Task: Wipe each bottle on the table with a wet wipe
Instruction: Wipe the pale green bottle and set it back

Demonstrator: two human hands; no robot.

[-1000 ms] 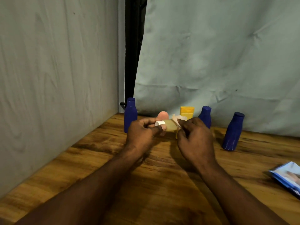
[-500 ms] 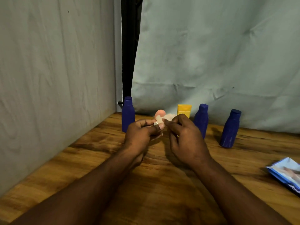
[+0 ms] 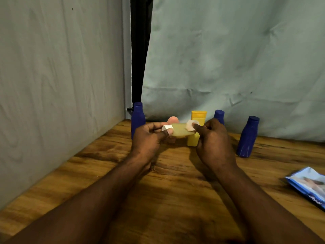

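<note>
My left hand (image 3: 149,138) grips a small pale yellow bottle (image 3: 179,131) with a white cap, held sideways above the table. A folded wet wipe (image 3: 192,125) is pinched in my right hand (image 3: 213,141) against the bottle's right end. Behind them stand a yellow bottle (image 3: 197,118), a pink-topped object (image 3: 173,119) mostly hidden by the held bottle, and three dark blue bottles: one at the left (image 3: 138,118), one behind my right hand (image 3: 219,116), one at the right (image 3: 247,137).
The wooden table (image 3: 167,191) meets a grey wall on the left and a pale cloth backdrop behind. A blue wet wipe packet (image 3: 309,184) lies at the right edge of view.
The wipe slid left along the held bottle toward its cap, then back to the right end. My view shifted slightly.
</note>
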